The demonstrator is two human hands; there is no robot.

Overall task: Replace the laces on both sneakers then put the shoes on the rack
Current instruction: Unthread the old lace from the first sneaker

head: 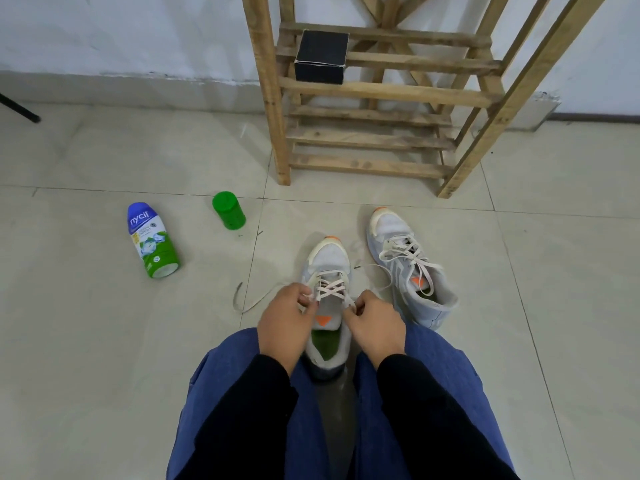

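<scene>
A grey-white sneaker [329,258] with an orange toe tip stands on the floor between my knees, its pale lace crossed over the tongue. My left hand [282,322] pinches the lace at the left eyelets. My right hand [375,323] pinches the lace at the right eyelets. One loose lace end [247,301] trails left on the tiles. The second sneaker [412,268] stands to the right, laced, with loose ends lying over its opening. The wooden rack [374,88] stands against the wall ahead.
A black box [322,57] sits on a rack shelf. A green-and-blue powder bottle [152,240] lies on its side at the left, with a green cap [228,210] nearby. A dark tripod leg [19,109] shows at the far left.
</scene>
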